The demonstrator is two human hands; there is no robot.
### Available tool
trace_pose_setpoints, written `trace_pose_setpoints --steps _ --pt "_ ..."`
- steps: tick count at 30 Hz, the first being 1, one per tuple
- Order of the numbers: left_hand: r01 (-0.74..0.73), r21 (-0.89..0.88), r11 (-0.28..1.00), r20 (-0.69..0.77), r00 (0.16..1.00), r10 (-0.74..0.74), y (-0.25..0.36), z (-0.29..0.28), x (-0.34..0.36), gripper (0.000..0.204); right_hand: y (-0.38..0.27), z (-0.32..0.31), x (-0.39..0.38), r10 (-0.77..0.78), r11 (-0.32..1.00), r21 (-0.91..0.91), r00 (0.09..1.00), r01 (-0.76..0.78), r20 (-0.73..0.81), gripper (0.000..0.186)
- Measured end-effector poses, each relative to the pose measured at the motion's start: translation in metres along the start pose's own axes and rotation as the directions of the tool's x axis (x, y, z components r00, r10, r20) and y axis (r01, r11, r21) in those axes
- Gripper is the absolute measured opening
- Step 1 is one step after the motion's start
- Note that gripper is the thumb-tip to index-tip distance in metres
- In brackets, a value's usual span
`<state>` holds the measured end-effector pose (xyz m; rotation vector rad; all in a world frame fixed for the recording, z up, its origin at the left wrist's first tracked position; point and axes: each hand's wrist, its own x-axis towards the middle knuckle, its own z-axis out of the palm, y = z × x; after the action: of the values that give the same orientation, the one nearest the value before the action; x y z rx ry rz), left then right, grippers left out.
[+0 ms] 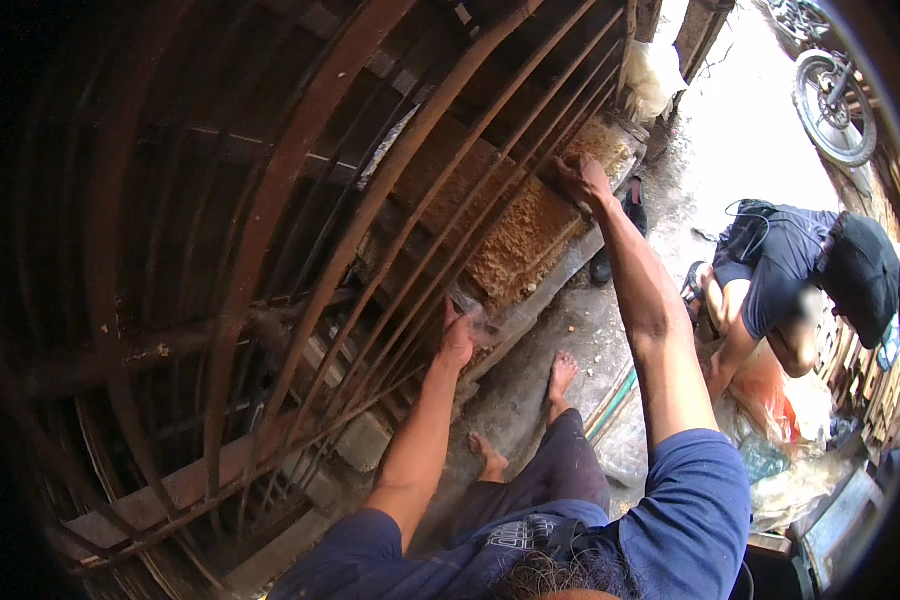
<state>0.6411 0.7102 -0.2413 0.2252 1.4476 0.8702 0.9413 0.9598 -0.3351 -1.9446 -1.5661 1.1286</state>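
Note:
My left hand point(457, 338) is at the lower end of a ledge, close to the wooden bars point(440, 205). Its fingers are closed on a piece of clear, thin plastic point(476, 318), whose exact kind I cannot make out. Farther up, with the arm stretched out, my right hand point(582, 182) has its fingers curled beside the bars. Whatever it grips is hidden. Between my hands, a layer of tan, crumbly material like sawdust point(520, 245) covers the ledge, some of it behind the bars.
My bare feet stand on the concrete floor point(515, 400) beside the ledge's raised edge point(545, 290). To the right, a person in a dark cap point(862, 275) crouches over plastic bags point(770, 395). A wheel point(835, 108) stands at the far right; a pale bag point(655, 80) hangs beyond the ledge.

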Motion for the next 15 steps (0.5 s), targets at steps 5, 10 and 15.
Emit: trace_pose_setpoints --steps 5,10,15 --pt "0.014 0.061 0.998 -0.007 1.000 -0.013 0.010 0.035 0.034 0.093 -0.018 -0.047 -0.030 0.006 0.997 0.077 0.913 0.027 -0.408 0.047" --pt "0.068 0.166 0.984 -0.017 0.998 -0.066 0.022 0.089 0.086 0.089 0.025 -0.045 -0.141 -0.017 0.990 0.094 0.763 0.102 -0.646 0.043" --pt "0.028 0.032 0.999 0.104 0.994 -0.031 0.020 0.120 0.136 0.101 0.091 0.015 -0.308 0.315 0.949 0.120 0.886 -0.291 -0.341 0.040"
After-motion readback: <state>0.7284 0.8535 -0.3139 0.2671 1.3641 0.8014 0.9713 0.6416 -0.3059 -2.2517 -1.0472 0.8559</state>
